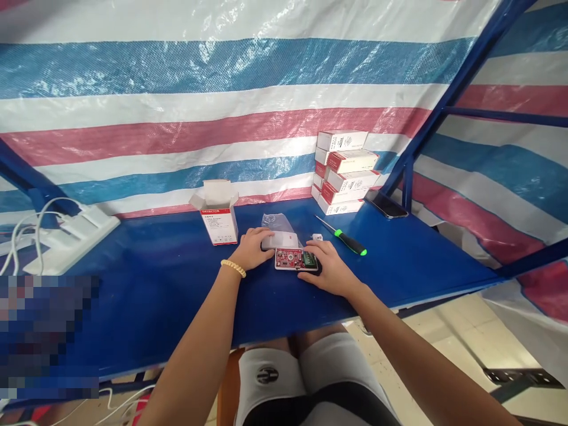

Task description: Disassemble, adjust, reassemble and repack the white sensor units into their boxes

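Note:
An opened detector point(290, 258) lies on the blue table, its red circuit board facing up and a small dark green screen at its right end. Around that right end, my right hand point(331, 269) has its thumb and fingers closed. Just behind the board is a white plastic cover point(284, 240). My left hand point(255, 248) grips the cover's left end, its thumb close to the detector's left edge. A clear plastic bag point(277, 222) lies partly under the cover. Beyond my right fingertips sits a small white part point(316, 236), too small to name.
A green-and-black screwdriver point(350, 242) lies to the right, with a phone point(387, 204) farther back. Several boxes point(346, 177) are stacked at the back. An open detector box point(219, 225) stands left of centre. White power strips point(75, 234) with cables occupy the left side.

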The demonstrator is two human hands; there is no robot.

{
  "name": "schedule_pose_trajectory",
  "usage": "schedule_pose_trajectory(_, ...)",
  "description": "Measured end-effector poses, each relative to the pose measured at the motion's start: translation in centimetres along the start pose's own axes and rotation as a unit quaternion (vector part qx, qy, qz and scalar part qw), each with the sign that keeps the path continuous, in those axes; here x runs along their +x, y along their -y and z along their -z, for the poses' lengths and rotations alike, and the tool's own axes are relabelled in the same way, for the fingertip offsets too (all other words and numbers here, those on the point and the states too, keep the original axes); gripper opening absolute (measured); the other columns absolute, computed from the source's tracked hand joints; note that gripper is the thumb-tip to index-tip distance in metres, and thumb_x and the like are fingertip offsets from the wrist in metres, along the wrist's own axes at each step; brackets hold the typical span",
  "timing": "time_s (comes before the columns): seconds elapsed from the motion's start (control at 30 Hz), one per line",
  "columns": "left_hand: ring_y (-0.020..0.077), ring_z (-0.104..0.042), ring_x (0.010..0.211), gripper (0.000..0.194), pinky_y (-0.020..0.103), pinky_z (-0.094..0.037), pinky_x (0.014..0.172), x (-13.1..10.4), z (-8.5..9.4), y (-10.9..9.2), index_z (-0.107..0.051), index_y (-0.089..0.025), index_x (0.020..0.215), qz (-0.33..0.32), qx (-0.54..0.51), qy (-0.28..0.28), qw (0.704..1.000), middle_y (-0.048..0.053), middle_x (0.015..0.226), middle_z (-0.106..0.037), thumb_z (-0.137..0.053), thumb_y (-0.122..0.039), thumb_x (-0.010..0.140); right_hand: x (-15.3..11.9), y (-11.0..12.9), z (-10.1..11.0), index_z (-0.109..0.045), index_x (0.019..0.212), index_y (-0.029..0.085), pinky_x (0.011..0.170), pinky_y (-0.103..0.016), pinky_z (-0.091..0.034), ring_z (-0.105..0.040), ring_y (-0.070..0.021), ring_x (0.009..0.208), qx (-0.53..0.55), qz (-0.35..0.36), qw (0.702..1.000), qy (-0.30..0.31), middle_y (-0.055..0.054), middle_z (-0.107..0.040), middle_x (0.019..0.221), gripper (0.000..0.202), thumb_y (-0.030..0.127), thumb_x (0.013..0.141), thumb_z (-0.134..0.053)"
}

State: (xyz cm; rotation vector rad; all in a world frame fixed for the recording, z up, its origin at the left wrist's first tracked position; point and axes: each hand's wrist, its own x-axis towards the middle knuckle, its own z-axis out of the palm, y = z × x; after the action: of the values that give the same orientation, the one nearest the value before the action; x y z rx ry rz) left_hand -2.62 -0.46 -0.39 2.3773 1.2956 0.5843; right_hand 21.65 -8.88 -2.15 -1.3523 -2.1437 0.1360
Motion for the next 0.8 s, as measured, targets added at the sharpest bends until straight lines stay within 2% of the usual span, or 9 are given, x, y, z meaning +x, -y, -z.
schedule_pose_trajectory(0.23,0.0301,-0.051,0.119,0.042,0.05,-0.043,0.101,0.0,-0.4,0.8,-0.062,-0.022,0.111,-0.007,-0.031,-0.041,0.999,0.008,0.12,-0.064,-0.076,-0.026,0.071,-0.1,-0.2,0.1,-0.057,0.12,0.022,0.098,-0.053,-0.047,-0.056,-0.0315,0.116,0.018,0.024,1.0,0.008,-0.013,-0.065,0.117,0.042,0.04,0.082,-0.066)
schedule_pose_trajectory(0.43,0.0222,-0.063,0.097,0.024,0.04,-0.051,0.09,0.5,-0.5,0.7,-0.064,-0.02,0.103,-0.029,-0.046,-0.064,0.996,0.007,0.106,-0.066,-0.065,-0.023,0.08,-0.3,-0.4,0.2,-0.058,0.118,0.021,0.097,-0.051,-0.049,-0.056,-0.03,0.115,0.041,0.005,0.999,0.008,-0.012,-0.065,0.118,0.043,0.038,0.08,-0.069)
schedule_pose_trajectory(0.5,0.0226,-0.063,0.098,0.028,0.04,-0.052,0.091,0.5,-0.4,0.7,-0.065,-0.019,0.105,-0.042,-0.045,-0.059,0.996,0.007,0.108,-0.066,-0.067,-0.028,0.078,-0.3,-0.3,0.3,-0.058,0.118,0.021,0.096,-0.05,-0.049,-0.056,-0.0298,0.114,0.039,0.004,0.999,0.008,-0.012,-0.065,0.117,0.042,0.038,0.081,-0.068)
schedule_pose_trajectory(0.6,0.025,-0.063,0.105,0.044,0.041,-0.051,0.094,0.4,-0.2,0.7,-0.064,-0.019,0.11,-0.056,-0.044,-0.041,0.997,0.008,0.114,-0.066,-0.075,-0.034,0.071,-0.3,-0.3,0.5,-0.058,0.118,0.02,0.097,-0.052,-0.049,-0.056,-0.0308,0.115,0.035,0.009,0.999,0.005,-0.012,-0.065,0.116,0.042,0.038,0.082,-0.067)
schedule_pose_trajectory(0.7,0.026,-0.063,0.107,0.048,0.042,-0.05,0.096,0.4,0.0,0.6,-0.063,-0.019,0.113,-0.034,-0.044,-0.023,0.998,0.008,0.117,-0.067,-0.077,-0.029,0.069,-0.4,-0.5,0.5,-0.059,0.117,0.021,0.097,-0.053,-0.049,-0.056,-0.0305,0.115,0.044,0.016,0.999,0.006,-0.012,-0.066,0.117,0.04,0.037,0.082,-0.067)
schedule_pose_trajectory(0.8,0.0269,-0.062,0.111,0.046,0.044,-0.048,0.1,0.5,0.0,0.5,-0.062,-0.02,0.116,-0.015,-0.039,-0.038,0.998,0.008,0.121,-0.067,-0.074,-0.02,0.071,-0.4,-0.9,0.5,-0.06,0.117,0.023,0.096,-0.052,-0.05,-0.057,-0.0298,0.116,0.062,0.021,0.998,-0.002,-0.01,-0.065,0.12,0.036,0.034,0.083,-0.066)
